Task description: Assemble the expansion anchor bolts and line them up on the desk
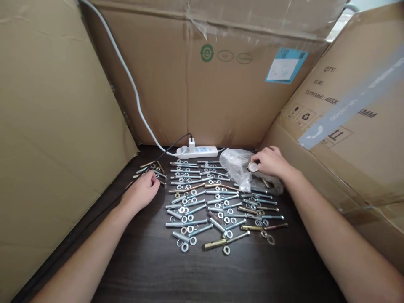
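My right hand [272, 161] is closed in a pinch on a large round washer [253, 167], held up beside a clear plastic bag [235, 162]. Whether the washer touches the bag, I cannot tell. My left hand [142, 189] rests with curled fingers at a loose pile of bolts, sleeves and nuts [160, 173]; its fingertips are hidden, and so is anything between them. Between the hands lie rows of bolts [200, 229], metal sleeves [215, 244], nuts [226, 250] and washers [193, 240], mostly silver, some brass-coloured.
A white power strip [205, 151] with a plugged-in charger [191, 145] lies at the back. A white cable [132, 84] runs down to it, and a black cable [173, 142] trails left. Cardboard walls [221, 101] enclose the dark table [221, 277] on three sides.
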### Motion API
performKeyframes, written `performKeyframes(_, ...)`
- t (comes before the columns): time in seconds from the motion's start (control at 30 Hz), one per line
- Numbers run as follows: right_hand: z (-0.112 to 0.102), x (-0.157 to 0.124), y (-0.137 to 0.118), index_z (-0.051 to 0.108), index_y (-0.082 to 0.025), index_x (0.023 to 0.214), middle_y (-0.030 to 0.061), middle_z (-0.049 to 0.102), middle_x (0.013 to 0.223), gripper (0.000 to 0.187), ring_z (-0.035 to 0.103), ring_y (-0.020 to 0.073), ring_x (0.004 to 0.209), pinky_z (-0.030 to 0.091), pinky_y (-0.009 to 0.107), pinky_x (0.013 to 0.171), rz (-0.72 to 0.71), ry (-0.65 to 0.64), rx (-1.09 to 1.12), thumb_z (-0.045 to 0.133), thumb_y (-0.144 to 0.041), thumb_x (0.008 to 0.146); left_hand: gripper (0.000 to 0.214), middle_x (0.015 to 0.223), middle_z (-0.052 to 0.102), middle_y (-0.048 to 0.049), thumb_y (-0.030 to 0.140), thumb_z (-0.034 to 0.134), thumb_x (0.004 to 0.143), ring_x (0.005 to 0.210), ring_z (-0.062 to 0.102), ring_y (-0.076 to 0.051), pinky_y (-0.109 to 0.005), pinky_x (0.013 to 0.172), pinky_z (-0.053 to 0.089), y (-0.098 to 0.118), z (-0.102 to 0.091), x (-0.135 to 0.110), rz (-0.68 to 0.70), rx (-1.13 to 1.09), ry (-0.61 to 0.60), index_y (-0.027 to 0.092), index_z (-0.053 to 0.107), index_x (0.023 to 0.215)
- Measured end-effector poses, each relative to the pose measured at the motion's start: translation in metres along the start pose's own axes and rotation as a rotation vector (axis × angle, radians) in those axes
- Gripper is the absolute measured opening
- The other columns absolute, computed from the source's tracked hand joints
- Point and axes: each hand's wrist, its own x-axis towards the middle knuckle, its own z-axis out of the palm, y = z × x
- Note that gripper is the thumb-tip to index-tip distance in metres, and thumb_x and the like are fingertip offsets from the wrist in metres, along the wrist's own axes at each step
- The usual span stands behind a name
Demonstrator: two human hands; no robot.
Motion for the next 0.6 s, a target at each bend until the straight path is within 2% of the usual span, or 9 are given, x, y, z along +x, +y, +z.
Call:
performKeyframes(0.13, 0.008, 0.013, -0.004, 0.074, -0.028, 0.072, 0.0059, 0.066, 0.072, 0.025, 0.05, 0.0259, 0.088, 0.025, 0.049, 0.092, -0.068, -0.01, -0.008, 0.055, -0.013, 0.065, 0.014, 0.075, 0.055, 0.0001, 0.032, 0.039, 0.085, 0.065, 0.051, -0.016, -0.026, 0.056, 0.031, 0.001, -0.001, -0.002, 0.004, -0.007, -0.009, 0.021, 0.04, 0.075)
performKeyframes(0.23, 0.016, 0.017, -0.009, 0.074, -0.025, 0.074, 0.0089, 0.067, 0.085, 0.022, 0.047, 0.0284, 0.094, 0.03, 0.046, 0.09, -0.079, 0.029, -0.016, 0.057, -0.015, 0.066, 0.013, 0.075, 0.055, -0.0001, 0.031, 0.039, 0.085, 0.066, 0.052, -0.016, -0.026, 0.057, 0.032, 0.001, -0.001, -0.002, 0.015, -0.007, -0.02, 0.022, 0.041, 0.076)
performKeyframes(0.33, 0.023, 0.011, -0.01, 0.073, -0.022, 0.09, 0.0117, 0.063, 0.105, 0.026, 0.044, 0.031, 0.105, 0.034, 0.044, 0.09, -0.057, 0.147, 0.014, 0.054, -0.018, 0.073, 0.013, 0.075, 0.055, -0.0004, 0.031, 0.04, 0.085, 0.066, 0.053, -0.017, -0.026, 0.057, 0.033, 0.001, 0.0, -0.001, 0.016, -0.003, -0.025, 0.021, 0.041, 0.076)
performKeyframes(0.4, 0.027, -0.001, -0.009, 0.069, -0.02, 0.099, 0.0122, 0.06, 0.109, 0.031, 0.045, 0.0304, 0.108, 0.037, 0.042, 0.089, -0.012, 0.279, 0.095, 0.049, -0.016, 0.076, 0.013, 0.075, 0.056, -0.0002, 0.032, 0.04, 0.085, 0.066, 0.053, -0.017, -0.026, 0.057, 0.033, 0.001, 0.0, 0.0, 0.008, -0.007, -0.032, 0.021, 0.041, 0.077)
performKeyframes(0.47, 0.032, -0.016, -0.01, 0.067, -0.02, 0.101, 0.0111, 0.061, 0.104, 0.031, 0.05, 0.0279, 0.103, 0.039, 0.04, 0.087, 0.058, 0.385, 0.212, 0.046, -0.015, 0.079, 0.014, 0.073, 0.055, 0.0004, 0.033, 0.04, 0.085, 0.065, 0.053, -0.017, -0.026, 0.056, 0.033, 0.0, 0.001, 0.001, 0.0, -0.01, -0.042, 0.022, 0.041, 0.078)
performKeyframes(0.53, 0.036, -0.03, -0.013, 0.065, -0.02, 0.097, 0.0091, 0.061, 0.097, 0.025, 0.055, 0.0247, 0.094, 0.042, 0.036, 0.083, 0.153, 0.432, 0.323, 0.045, -0.019, 0.083, 0.014, 0.071, 0.055, 0.0008, 0.034, 0.041, 0.085, 0.064, 0.053, -0.017, -0.026, 0.056, 0.033, 0.0, 0.001, 0.003, -0.007, -0.007, -0.052, 0.022, 0.041, 0.078)
performKeyframes(0.6, 0.041, -0.041, -0.021, 0.064, -0.021, 0.093, 0.0067, 0.061, 0.091, 0.02, 0.058, 0.0226, 0.085, 0.044, 0.033, 0.075, 0.24, 0.425, 0.392, 0.048, -0.029, 0.085, 0.014, 0.07, 0.055, 0.0007, 0.034, 0.041, 0.084, 0.065, 0.054, -0.017, -0.026, 0.057, 0.033, 0.001, 0.001, 0.004, -0.009, 0.003, -0.06, 0.022, 0.041, 0.078)
